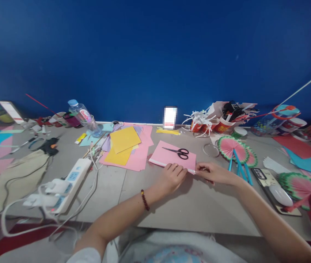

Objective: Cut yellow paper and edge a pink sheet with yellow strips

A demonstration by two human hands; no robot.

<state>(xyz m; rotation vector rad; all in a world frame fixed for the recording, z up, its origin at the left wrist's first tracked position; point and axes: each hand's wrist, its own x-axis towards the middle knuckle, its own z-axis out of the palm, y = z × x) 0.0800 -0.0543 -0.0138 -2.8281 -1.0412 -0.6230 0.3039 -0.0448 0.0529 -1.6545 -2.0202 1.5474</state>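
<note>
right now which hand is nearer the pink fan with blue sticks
Right. The right hand rests just left of the fan; the left hand lies farther left, on the pink paper.

The water bottle carries a red label with white letters, too blurred to read.

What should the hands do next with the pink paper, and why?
Probably slide along and press the fold flat: the left hand and right hand both pinch the near edge of the pink paper, where a narrow strip looks turned up.
</note>
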